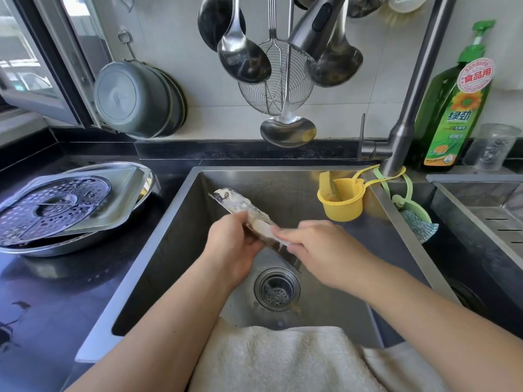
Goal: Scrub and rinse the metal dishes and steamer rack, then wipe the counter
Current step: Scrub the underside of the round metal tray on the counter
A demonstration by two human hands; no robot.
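Over the sink point(175, 250) my left hand point(235, 246) grips a flat metal dish point(235, 206), held tilted and seen edge-on, with white suds on its upper part. My right hand point(325, 247) pinches a white scrubbing pad point(267, 232) against the dish's middle. On the black counter point(42, 292) to the left stands a stack: a round metal dish point(56, 247) at the bottom, a rectangular metal tray point(121, 199) on it, and the perforated steamer rack point(42, 210) on top.
The faucet head point(314, 32) hangs above the sink and no water shows. A yellow cup point(341, 199) and a green holder with a cloth point(418, 222) hang at the sink's right. Dish soap bottle point(455, 108) back right. A towel point(283, 360) drapes the front edge. Ladles point(243, 58) hang overhead.
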